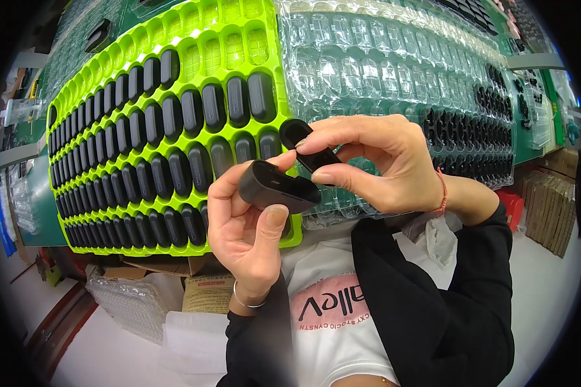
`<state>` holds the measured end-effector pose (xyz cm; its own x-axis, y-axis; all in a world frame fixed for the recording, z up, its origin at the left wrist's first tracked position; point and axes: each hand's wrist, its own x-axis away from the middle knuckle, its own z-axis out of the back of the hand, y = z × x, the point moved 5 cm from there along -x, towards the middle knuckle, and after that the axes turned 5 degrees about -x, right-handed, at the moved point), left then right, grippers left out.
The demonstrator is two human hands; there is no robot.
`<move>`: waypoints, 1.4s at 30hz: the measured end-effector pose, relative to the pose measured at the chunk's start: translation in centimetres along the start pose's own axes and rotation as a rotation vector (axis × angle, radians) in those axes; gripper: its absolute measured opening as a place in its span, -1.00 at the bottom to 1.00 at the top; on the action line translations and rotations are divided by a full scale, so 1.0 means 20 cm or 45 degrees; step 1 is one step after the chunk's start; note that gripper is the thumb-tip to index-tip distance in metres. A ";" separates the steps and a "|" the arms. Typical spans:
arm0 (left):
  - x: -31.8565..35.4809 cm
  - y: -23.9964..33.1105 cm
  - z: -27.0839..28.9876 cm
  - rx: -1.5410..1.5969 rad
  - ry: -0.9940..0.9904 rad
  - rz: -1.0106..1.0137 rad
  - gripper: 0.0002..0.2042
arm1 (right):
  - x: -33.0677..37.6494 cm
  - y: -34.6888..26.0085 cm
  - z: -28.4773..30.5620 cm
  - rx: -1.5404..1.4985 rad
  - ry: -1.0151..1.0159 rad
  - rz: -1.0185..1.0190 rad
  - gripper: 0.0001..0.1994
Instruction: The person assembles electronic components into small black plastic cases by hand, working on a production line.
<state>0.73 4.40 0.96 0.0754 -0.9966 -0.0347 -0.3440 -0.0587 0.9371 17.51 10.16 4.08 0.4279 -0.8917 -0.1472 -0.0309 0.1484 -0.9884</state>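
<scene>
At nine o'clock we see the lime-green tray, its oval pockets mostly filled with rows of dark capsule-shaped shells, only the top rows bare. Below it, near seven o'clock, a stack of clear blister sheets lies beside a tan cardboard box that bears a pale printed label, with a white bag just under them. At centre, our left hand is closed around a dark grey case body, thumb pressed on its near side and fingers curled behind, its open end turned toward three o'clock. Just beside it at one o'clock, our right hand pinches a black oval insert between thumb and forefinger, the other fingers loosely bent; the insert's lower end touches or nearly touches the case body, we cannot tell which. Behind the right hand, a clear plastic tray spreads toward two o'clock, its far pockets holding black parts. At four o'clock stand brown cartons on edge.
</scene>
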 end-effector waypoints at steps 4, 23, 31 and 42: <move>0.00 0.00 0.01 0.003 -0.007 0.003 -0.52 | -0.01 0.00 0.00 0.013 0.019 0.029 -0.74; -0.01 -0.03 0.05 -0.071 0.107 -0.008 -0.48 | -0.01 0.05 -0.01 -0.183 -0.058 -0.189 -0.71; 0.00 -0.04 0.07 0.016 0.043 0.083 -0.49 | 0.00 0.05 -0.01 -0.069 -0.042 -0.106 -0.74; -0.02 -0.07 0.03 0.156 0.008 0.253 -0.55 | 0.02 -0.01 -0.02 0.695 0.032 0.514 -0.73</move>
<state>0.66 4.93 -0.63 0.0004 -0.9889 0.1486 -0.4639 0.1315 0.8761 17.38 9.71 4.28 0.4573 -0.7299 -0.5081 0.2793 0.6603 -0.6971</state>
